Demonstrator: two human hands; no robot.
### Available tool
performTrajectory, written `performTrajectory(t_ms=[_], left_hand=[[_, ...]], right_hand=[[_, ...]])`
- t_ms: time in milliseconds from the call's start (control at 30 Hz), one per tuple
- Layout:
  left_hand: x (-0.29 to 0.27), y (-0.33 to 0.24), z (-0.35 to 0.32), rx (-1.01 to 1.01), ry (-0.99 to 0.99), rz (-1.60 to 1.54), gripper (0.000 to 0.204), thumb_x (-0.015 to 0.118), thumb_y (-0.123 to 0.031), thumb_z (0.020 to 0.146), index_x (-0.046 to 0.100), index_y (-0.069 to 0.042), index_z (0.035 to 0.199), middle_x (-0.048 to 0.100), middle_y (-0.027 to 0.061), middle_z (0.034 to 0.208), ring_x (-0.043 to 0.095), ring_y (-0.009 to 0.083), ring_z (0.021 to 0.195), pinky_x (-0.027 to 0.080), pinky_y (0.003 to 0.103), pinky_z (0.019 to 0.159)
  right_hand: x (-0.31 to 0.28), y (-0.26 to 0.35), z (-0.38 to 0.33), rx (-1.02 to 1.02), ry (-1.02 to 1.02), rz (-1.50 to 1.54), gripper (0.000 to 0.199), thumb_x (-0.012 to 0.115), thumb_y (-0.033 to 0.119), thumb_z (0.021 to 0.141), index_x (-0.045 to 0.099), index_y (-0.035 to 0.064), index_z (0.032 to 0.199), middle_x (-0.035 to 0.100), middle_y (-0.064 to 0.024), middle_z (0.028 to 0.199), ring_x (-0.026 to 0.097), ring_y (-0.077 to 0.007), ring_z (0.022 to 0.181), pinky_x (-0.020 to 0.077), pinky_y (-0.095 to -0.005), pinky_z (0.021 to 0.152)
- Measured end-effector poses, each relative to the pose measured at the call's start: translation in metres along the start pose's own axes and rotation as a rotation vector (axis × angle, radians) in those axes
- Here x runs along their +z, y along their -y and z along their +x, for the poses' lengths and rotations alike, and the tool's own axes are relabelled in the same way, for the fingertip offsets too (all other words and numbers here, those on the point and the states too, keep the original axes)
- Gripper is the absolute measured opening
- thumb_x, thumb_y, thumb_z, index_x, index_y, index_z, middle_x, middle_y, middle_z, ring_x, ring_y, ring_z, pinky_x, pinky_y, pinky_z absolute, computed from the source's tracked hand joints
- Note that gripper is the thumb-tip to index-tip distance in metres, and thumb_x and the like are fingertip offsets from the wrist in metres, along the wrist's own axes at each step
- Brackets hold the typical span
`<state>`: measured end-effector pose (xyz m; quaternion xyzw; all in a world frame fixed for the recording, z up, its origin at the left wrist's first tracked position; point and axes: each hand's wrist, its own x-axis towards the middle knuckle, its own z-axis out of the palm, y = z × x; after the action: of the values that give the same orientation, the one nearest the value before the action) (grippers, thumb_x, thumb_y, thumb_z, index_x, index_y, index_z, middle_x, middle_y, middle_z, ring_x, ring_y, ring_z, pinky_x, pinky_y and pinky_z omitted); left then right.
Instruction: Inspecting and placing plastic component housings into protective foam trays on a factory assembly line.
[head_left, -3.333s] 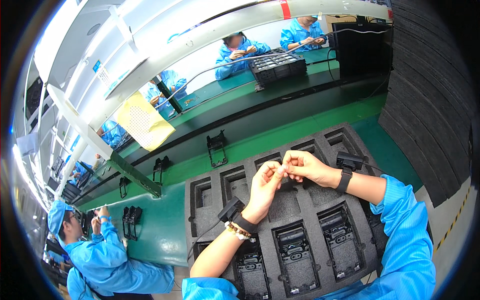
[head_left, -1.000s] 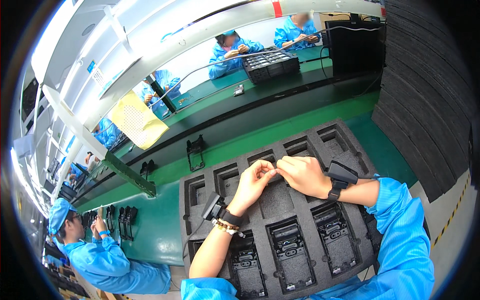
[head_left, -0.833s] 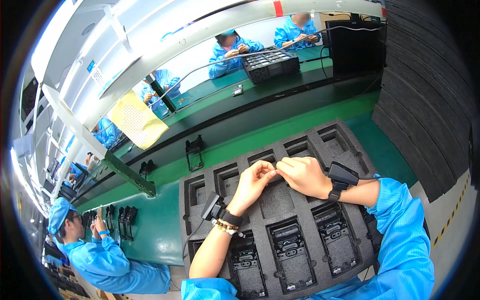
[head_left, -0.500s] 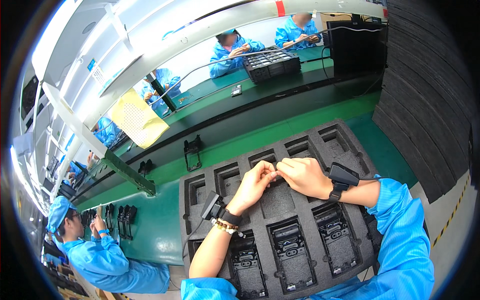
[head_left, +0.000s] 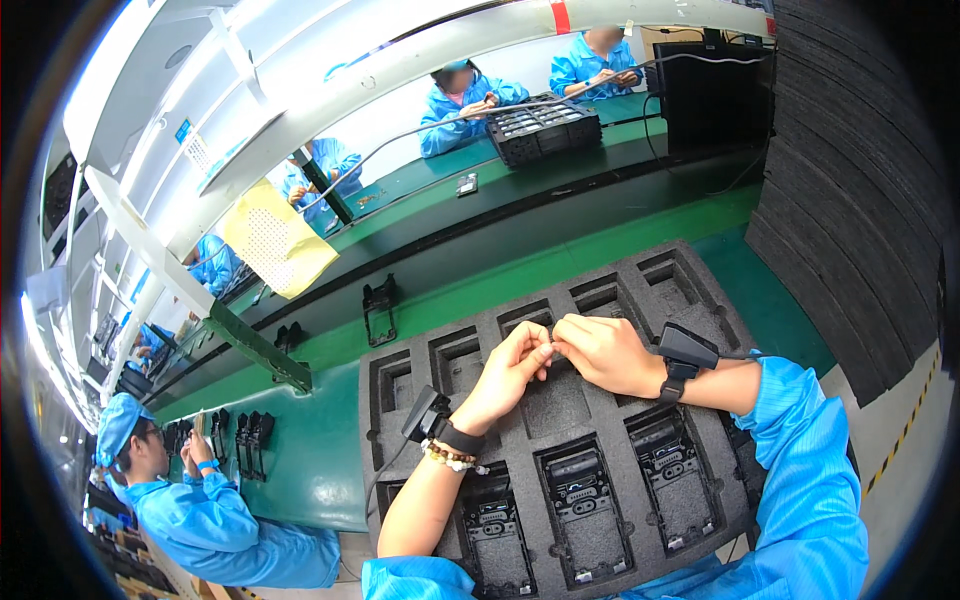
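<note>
My left hand [head_left: 512, 372] and my right hand [head_left: 606, 354] meet over the middle of a dark grey foam tray [head_left: 522, 450]. Both are closed, thumbs and forefingers pinched together at the fingertips. Whatever sits between the fingers is too small to make out. Nearest to me, several tray pockets hold black device housings, among them a middle one [head_left: 583, 510] and a right one [head_left: 676, 478]. The pockets under and beyond my hands show bare foam. Each of my wrists carries a strapped black device, and a beaded bracelet [head_left: 452, 455] circles the left one.
The tray rests on a green bench [head_left: 310, 470]. Beyond it a black frame [head_left: 380, 308] lies on a green belt. Stacked dark foam sheets [head_left: 850, 190] rise at the right. A co-worker in blue [head_left: 215, 520] works at left, near several black parts [head_left: 252, 443]; others sit across the line.
My hands stay pinched together in almost the same place. On the line, the black frame and a small device farther back have shifted slightly left.
</note>
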<state>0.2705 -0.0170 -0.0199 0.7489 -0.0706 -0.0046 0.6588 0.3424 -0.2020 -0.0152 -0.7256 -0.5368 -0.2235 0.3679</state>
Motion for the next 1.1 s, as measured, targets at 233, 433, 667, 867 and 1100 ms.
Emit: performTrajectory(t_ms=[233,433,667,867,1100], left_hand=[[0.004,-0.009,-0.001,-0.029,0.018,-0.113,0.007,0.052,-0.015,0.102,0.051,-0.008,0.103,0.052,-0.0034,0.085,0.049,0.0041,0.072,0.040,0.018,0.066],[0.007,-0.009,0.000,0.018,0.008,-0.141,0.009,0.052,-0.018,0.102,0.051,-0.009,0.102,0.054,-0.0039,0.083,0.049,0.0036,0.071,0.039,0.018,0.064],[0.011,-0.008,0.000,0.093,-0.051,-0.143,0.012,0.056,-0.021,0.101,0.051,-0.010,0.101,0.055,-0.0033,0.083,0.049,0.0029,0.070,0.040,0.017,0.064],[0.014,-0.007,0.001,0.102,-0.076,-0.123,0.010,0.055,-0.017,0.101,0.050,-0.009,0.099,0.055,-0.0029,0.083,0.047,0.0031,0.071,0.040,0.018,0.065],[0.011,-0.008,0.000,0.081,-0.009,-0.163,0.011,0.054,-0.020,0.101,0.050,-0.011,0.099,0.053,-0.0040,0.083,0.046,0.0029,0.073,0.039,0.018,0.066]], right_hand=[[0.002,-0.001,-0.001,0.035,-0.011,0.113,0.006,0.059,0.009,0.089,0.055,0.0056,0.092,0.060,-0.0090,0.083,0.065,-0.0288,0.074,0.0506,-0.0390,0.060],[0.004,-0.003,0.000,0.048,-0.055,0.175,0.006,0.059,0.011,0.093,0.056,0.0058,0.094,0.062,-0.0105,0.081,0.065,-0.0311,0.071,0.0506,-0.0393,0.060],[0.003,-0.001,0.001,0.045,-0.070,0.180,0.006,0.059,0.011,0.093,0.056,0.0055,0.095,0.064,-0.0111,0.083,0.066,-0.0315,0.072,0.0510,-0.0390,0.059],[0.003,-0.002,0.000,0.040,-0.078,0.217,0.006,0.061,0.005,0.090,0.058,0.0024,0.095,0.064,-0.0129,0.083,0.066,-0.0315,0.072,0.0509,-0.0376,0.059],[0.005,-0.006,-0.002,0.088,-0.011,0.314,0.010,0.056,0.013,0.096,0.054,0.0063,0.103,0.066,-0.0135,0.082,0.067,-0.0329,0.073,0.0513,-0.0392,0.059]])
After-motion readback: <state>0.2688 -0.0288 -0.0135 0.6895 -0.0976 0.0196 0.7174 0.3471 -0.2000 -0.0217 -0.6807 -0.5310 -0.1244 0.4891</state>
